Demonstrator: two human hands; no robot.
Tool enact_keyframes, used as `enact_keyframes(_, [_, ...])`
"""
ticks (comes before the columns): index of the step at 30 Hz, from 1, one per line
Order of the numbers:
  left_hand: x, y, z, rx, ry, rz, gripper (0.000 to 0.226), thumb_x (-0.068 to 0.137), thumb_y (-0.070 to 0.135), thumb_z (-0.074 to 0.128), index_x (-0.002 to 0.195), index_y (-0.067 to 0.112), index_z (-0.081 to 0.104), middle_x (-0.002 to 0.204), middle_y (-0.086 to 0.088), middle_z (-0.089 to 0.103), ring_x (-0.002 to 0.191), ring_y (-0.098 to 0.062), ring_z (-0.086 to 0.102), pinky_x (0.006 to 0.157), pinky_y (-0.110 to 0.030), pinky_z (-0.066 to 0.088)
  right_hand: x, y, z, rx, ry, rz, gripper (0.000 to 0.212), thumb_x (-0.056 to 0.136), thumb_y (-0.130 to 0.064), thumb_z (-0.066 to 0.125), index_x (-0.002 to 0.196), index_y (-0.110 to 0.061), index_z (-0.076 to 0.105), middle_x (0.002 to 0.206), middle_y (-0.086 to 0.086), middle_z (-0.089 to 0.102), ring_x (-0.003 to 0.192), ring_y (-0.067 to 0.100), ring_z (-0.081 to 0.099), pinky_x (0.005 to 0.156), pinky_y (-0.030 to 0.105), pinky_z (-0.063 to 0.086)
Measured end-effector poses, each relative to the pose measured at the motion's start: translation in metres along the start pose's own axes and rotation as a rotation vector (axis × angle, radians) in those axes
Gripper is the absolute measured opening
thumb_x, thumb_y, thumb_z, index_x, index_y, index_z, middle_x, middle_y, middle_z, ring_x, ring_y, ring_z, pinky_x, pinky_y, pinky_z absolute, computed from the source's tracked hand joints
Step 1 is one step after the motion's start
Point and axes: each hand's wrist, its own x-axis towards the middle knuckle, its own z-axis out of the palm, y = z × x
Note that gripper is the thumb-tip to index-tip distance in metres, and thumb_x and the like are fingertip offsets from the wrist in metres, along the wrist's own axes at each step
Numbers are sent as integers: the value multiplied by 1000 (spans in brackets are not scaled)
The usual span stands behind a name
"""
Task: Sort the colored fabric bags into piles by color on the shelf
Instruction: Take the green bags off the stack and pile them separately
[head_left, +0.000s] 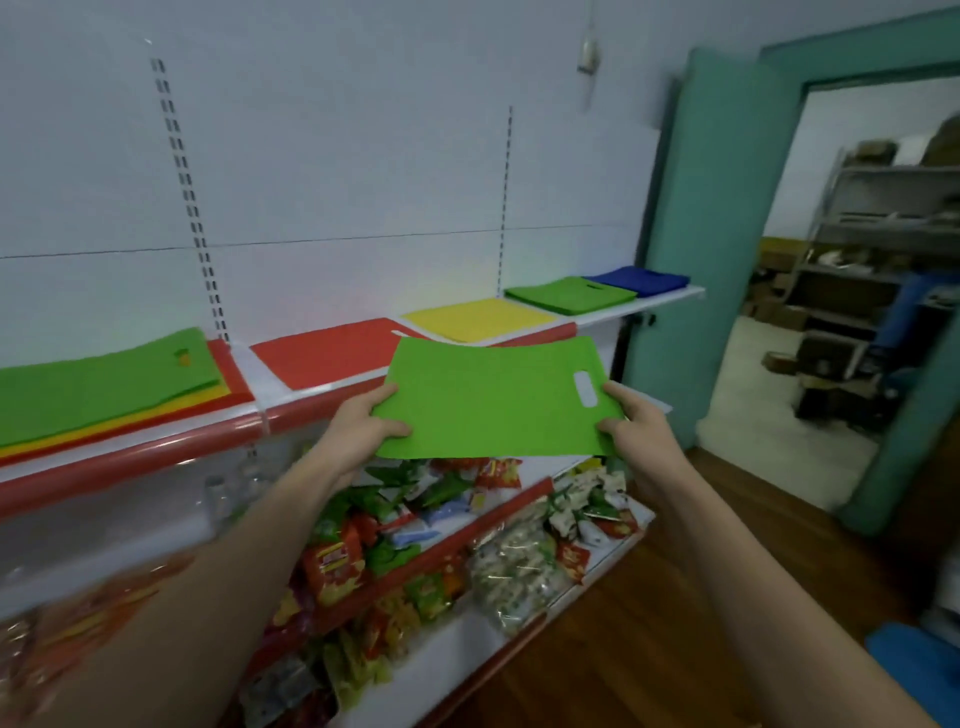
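Head view, one frame. Both hands hold a single green fabric bag (493, 400) flat in the air, in front of the upper shelf (156, 452) and above the lower shelves. Left hand (371, 423) pinches the bag's left edge, thumb on top, fingers underneath. Right hand (631, 421) pinches the right edge beside the cut-out handle slot, thumb on top. Both grips clamped on the same bag. The bag touches neither the shelf nor any pile.

On the upper shelf, left to right:
- mixed stack (104, 384) at far left: green bag on top, yellow and red edges showing beneath it
- red bag pile (327, 351), partly hidden behind the held bag
- yellow bag pile (478, 319)
- green bag pile (569, 294), handle slot visible
- blue bag pile (641, 279) at the right end, its near edge just behind the green pile

The shelf has a red front rail and a white back panel with slotted uprights.

Lower shelves carry snack packets (374, 551) in red, green and white wrappers, blurred; brands not readable.

To the right: a teal door frame (727, 249), open doorway, a grey storage rack (872, 244) in the room beyond. Floor is wood (675, 597)
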Motion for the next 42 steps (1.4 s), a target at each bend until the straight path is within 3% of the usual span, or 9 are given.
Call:
enact_keyframes(3, [17,2,55,-9,-63,12,74,80,-14,66,146,9,42,135,-9,57,107,-22,64,91,-35,53,9,21,-49,-34,57,8,57,95,7,47,148,-13,39,142,5,48,98,16,58,67,19,49])
enact_keyframes(6, [34,3,103,-9,-122,3,76,80,-12,69,147,10,41,136,-8,57,110,-23,64,98,-41,51,21,38,-91,-68,101,27,54,96,6,47,147,-9,39,128,2,47,79,0,52,52,5,44])
enact_keyframes(13, [88,-6,198,44,-242,15,76,83,-4,70,150,14,39,144,-4,50,119,-22,59,107,-42,45,72,81,-165,-121,200,61,56,95,5,49,148,-10,38,138,7,48,98,11,53,54,-1,41])
enact_keyframes(17, [134,-10,243,54,-283,28,77,82,-4,71,150,11,38,145,-7,50,119,-23,58,107,-39,45,113,103,-192,-123,231,103,57,94,7,50,148,-7,38,137,6,49,107,15,52,59,1,42])
enact_keyframes(21, [190,-13,280,55,-348,58,75,84,-2,71,150,13,39,144,-7,50,119,-24,59,98,-33,50,161,116,-214,-158,259,120,57,93,2,53,148,-11,40,143,8,48,113,17,54,84,22,44])
enact_keyframes(25, [238,-14,317,-5,-392,58,73,85,-5,68,149,12,39,144,-1,48,114,-15,55,81,-18,50,204,130,-230,-171,284,135,57,95,1,52,149,-11,38,145,5,45,110,14,51,61,9,46])
enact_keyframes(28, [273,-20,338,-16,-394,39,74,83,-7,69,149,12,40,141,-4,52,106,-21,61,79,-28,55,232,142,-239,-174,297,133,57,95,1,52,149,-11,36,145,5,44,102,11,54,56,9,47])
enact_keyframes(37, [360,-21,406,-31,-391,43,77,81,-6,72,148,19,42,136,-3,54,106,-25,65,91,-44,55,322,172,-286,-131,258,103,58,97,0,52,150,-14,36,133,-5,43,108,13,55,60,12,51])
enact_keyframes(42, [396,-9,441,-75,-283,34,74,84,-9,67,148,17,41,133,-2,56,92,-14,66,65,-27,57,407,175,-313,-86,197,44,57,95,1,54,148,-13,39,138,-4,48,111,20,60,63,15,53])
